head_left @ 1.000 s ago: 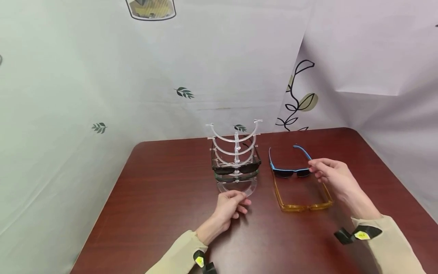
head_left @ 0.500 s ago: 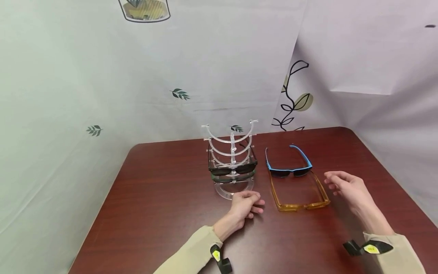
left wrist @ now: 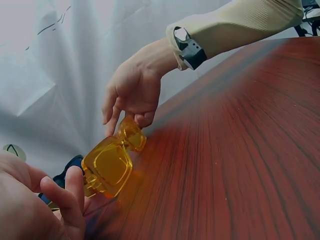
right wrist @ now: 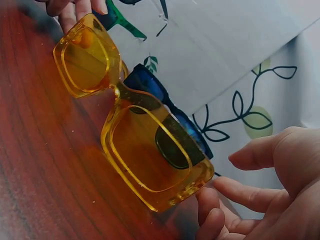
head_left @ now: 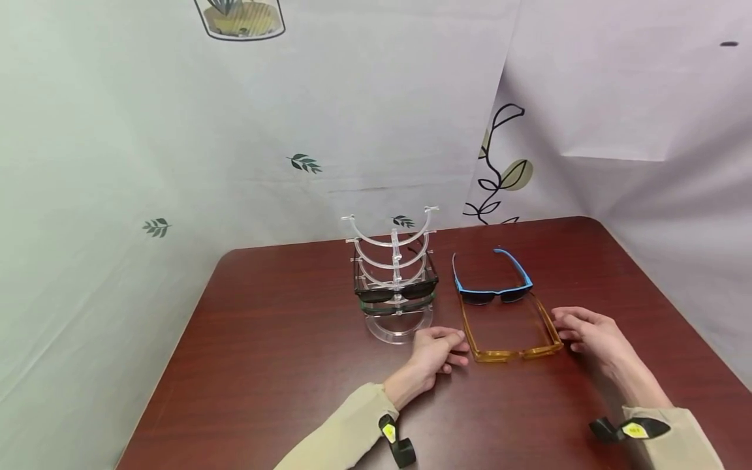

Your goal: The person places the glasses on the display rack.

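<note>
Amber-yellow glasses (head_left: 496, 356) lie on the table with their front toward me and their temples pointing back. My left hand (head_left: 433, 352) is beside their left hinge corner, fingers loosely bent, fingertips right at the frame. On the other side, my right hand (head_left: 597, 337) has its fingertips at the right hinge corner. In the right wrist view, the thumb and fingers of that hand (right wrist: 280, 185) are spread apart beside the yellow frame (right wrist: 150, 150). Blue-framed sunglasses (head_left: 478, 297) lie just behind, overlapping the ends of the yellow temples.
A clear eyewear stand (head_left: 390, 337) with curved arms stands left of the glasses. It carries black sunglasses (head_left: 376, 295) and, below them, a green-framed pair (head_left: 382, 311). A pale printed cloth (head_left: 352, 117) hangs behind the reddish-brown table (head_left: 264, 339).
My left hand has moved right, from the stand's base to the yellow glasses. My right hand has left the blue sunglasses and come down toward me to the yellow pair's right corner.
</note>
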Tool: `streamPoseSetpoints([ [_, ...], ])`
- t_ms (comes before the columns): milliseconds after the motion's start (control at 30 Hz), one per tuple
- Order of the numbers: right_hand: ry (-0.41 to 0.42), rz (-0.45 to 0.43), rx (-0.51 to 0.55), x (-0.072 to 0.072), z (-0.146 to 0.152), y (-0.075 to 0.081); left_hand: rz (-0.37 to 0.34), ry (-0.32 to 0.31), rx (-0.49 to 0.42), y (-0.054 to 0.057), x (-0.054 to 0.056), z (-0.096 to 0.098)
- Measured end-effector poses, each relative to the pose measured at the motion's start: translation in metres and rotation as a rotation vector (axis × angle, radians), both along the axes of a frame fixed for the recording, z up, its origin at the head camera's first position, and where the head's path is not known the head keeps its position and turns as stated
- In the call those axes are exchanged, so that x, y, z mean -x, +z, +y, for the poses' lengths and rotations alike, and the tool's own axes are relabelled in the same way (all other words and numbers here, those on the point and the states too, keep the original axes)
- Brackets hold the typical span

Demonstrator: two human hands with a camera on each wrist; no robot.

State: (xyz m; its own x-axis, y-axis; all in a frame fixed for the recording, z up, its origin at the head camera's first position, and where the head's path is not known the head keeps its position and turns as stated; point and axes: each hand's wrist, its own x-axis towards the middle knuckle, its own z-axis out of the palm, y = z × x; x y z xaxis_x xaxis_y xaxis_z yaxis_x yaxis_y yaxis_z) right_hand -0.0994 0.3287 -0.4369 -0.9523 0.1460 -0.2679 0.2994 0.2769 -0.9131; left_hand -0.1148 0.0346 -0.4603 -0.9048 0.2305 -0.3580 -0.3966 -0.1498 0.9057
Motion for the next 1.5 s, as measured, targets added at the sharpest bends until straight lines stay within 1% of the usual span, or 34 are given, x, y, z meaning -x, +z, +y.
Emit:
streamPoseSetpoints([
  [200,0.012,-0.018,0.01,-0.001,-0.001,-0.003,-0.001,0.012,0.035,0.0,0.002,0.007],
  [467,0.007,-0.038,-0.019,0.0,0.0,-0.005,-0.004,0.009,0.071,-0.003,0.004,0.013],
  [767,0.012,-0.047,-0.089,0.001,-0.002,-0.006,0.014,0.012,0.094,-0.005,0.004,0.018],
  [967,0.024,-0.045,-0.098,0.001,-0.002,-0.005,0.021,0.007,0.125,-0.005,0.006,0.019],
  [1300,0.019,-0.045,-0.109,0.002,-0.003,-0.006,0.009,0.004,0.149,-0.002,0.006,0.021],
  [1500,-0.008,-0.041,-0.082,0.002,-0.003,-0.005,0.007,-0.004,0.163,0.002,0.006,0.021],
])
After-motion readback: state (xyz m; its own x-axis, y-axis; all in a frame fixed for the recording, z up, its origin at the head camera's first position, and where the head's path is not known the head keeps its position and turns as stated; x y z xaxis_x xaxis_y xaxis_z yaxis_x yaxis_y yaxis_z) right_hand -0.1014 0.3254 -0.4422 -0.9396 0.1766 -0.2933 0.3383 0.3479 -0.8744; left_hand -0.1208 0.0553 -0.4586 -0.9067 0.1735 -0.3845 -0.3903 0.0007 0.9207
